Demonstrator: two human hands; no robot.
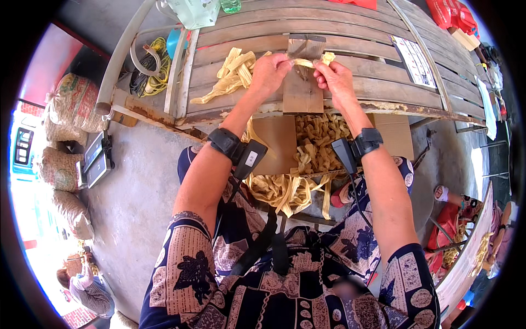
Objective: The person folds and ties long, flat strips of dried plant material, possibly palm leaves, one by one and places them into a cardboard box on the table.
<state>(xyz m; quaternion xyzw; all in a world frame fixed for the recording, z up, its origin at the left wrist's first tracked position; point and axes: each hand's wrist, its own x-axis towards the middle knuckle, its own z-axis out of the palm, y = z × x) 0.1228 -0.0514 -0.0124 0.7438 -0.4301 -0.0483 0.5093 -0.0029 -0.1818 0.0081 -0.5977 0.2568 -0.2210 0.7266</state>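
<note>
My left hand [269, 72] pinches one end of a short pale-yellow dried strip [303, 63]. The fingertips of my right hand [336, 80] grip its other end, where a bunched yellow piece [328, 58] sticks out beyond the fingers. Between my hands the strip spans a wooden board [303, 96], just in front of an upright wooden block [306, 45]. Beside my left hand lies a loose pile of flat yellow strips [238, 66]. Below the bench edge, a cardboard box [275, 144] holds many curled or knotted yellow pieces [322, 135]. Long strips [283, 191] lie heaped nearer my body.
The slatted bench [370, 88] has a rusty metal frame. A printed sheet [414, 61] lies on its right part, a pale green bag [195, 12] at the far left. Coiled cable [154, 78], stuffed sacks [74, 103] and a scale [96, 160] stand left. Other people [92, 288] sit nearby.
</note>
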